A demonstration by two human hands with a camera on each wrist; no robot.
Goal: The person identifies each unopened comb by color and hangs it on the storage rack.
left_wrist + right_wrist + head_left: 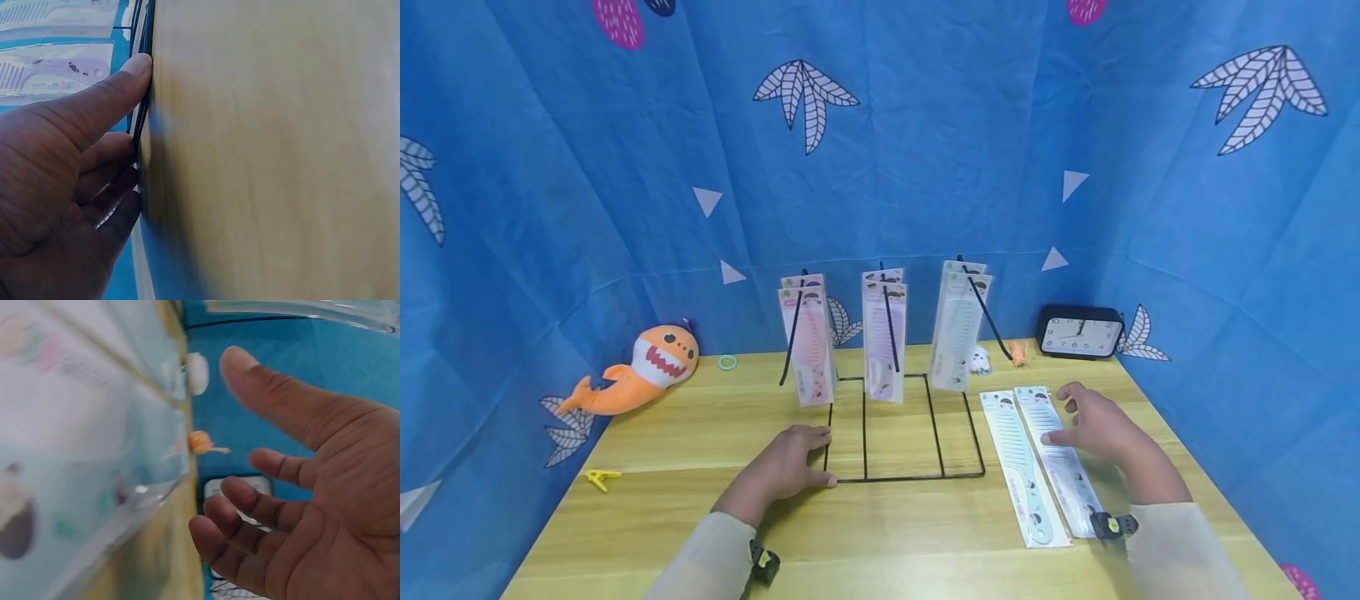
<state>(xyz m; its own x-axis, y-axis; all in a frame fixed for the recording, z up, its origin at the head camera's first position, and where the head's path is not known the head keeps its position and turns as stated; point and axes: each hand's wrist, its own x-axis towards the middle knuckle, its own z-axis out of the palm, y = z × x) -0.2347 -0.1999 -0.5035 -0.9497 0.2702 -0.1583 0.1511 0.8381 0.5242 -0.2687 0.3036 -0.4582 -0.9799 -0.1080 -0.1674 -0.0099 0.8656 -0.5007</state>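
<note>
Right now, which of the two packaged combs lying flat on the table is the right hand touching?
The right hand touches the comb pack nearer the clock, the rightmost one. The greenish comb pack beside it, nearer the wire rack, lies untouched.

shark plush (640, 371): counter (700, 517) far left | green ring (727, 362): beside plush | yellow clip (601, 478): left edge | black clock (1080, 332): far right | orange toy (1017, 352), white toy (978, 361): near clock
</note>
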